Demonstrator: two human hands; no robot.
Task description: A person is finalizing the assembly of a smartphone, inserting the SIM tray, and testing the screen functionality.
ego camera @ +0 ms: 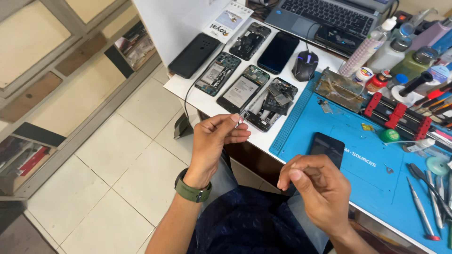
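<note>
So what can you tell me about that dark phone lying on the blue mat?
The phone is a slim black slab with a glossy, glass-like face, screen dark. It lies flat near the front edge of the blue mat, slightly tilted. Nothing touches it; the right hand hovers in front and hides its lower end.

A small silvery metal part (243,116) is being pinched between the thumb and fingertips of the left hand (214,141), held up just in front of the worktop's edge. It is showing only as a thin, pale sliver, too small to make out further.
</note>
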